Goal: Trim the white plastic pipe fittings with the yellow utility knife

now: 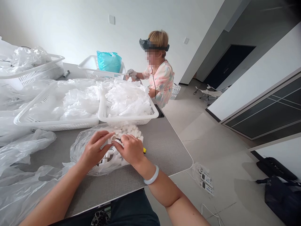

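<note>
At mid-frame, left hand (94,149) pinching a white piece (114,137), right hand (132,150) clamped on a dark tool (118,139), overpressing risks slipping.

You are in what looks like a small packing or hand-assembly workroom. Your grey table (168,150) carries white slatted baskets (127,119) heaped with clear plastic bags (128,97), and small white plastic parts (109,153) lie on a spread bag (78,142) right before you. A co-worker (162,77) sits farther along the same table. Plain white walls (82,25) and a pale tiled floor (184,130) give you a simply fitted indoor room.
</note>
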Demonstrator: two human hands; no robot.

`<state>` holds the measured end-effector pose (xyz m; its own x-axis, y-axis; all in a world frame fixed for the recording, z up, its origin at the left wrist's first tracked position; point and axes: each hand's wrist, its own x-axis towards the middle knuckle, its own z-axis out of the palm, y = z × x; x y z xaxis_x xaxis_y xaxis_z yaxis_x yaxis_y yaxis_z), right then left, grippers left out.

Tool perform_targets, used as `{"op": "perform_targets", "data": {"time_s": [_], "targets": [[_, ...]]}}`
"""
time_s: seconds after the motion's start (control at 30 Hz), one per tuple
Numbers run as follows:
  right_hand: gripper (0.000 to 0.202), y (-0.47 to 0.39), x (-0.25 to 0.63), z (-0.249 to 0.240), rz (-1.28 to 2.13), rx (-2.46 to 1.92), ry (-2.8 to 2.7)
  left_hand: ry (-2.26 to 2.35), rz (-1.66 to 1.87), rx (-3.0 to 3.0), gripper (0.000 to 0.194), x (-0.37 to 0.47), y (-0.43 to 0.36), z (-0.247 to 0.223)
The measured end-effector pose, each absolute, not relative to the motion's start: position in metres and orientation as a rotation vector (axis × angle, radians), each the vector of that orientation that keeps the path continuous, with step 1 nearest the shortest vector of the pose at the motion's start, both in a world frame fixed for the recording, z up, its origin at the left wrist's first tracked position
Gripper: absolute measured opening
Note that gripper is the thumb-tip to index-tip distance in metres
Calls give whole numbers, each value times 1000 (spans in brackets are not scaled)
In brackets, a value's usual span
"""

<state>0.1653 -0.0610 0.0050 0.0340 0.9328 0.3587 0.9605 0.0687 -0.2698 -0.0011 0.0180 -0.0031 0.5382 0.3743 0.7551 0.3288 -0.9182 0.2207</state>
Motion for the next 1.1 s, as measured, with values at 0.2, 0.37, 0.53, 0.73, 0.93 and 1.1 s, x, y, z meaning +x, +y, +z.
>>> {"op": "perform_targets", "data": {"time_s": [0.2, 0.37, 0.53, 0.73, 0.93, 1.1], "targets": [[49, -61, 165, 8, 12, -1891, -1927, 714, 1243, 2660, 23, -2, 14, -7], [50, -60, 164, 9, 34, -1909, -1937, 742, 1137, 2638, 29, -2, 14, -10], [48, -61, 164, 9, -33, -1894, -1952, 633, 1146, 2664, 37, -4, 17, -11], [48, -60, 168, 8, -40, -1906, -1947, 575, 1109, 2606, 37, -5, 17, -4], [53, -60, 167, 7, -16, -1911, -1962, 607, 1119, 2601, 26, -4, 20, -1], [53, -62, 168, 11, 119, -1919, -1940, 555, 1174, 2641, 23, -4, 20, -1]]}}
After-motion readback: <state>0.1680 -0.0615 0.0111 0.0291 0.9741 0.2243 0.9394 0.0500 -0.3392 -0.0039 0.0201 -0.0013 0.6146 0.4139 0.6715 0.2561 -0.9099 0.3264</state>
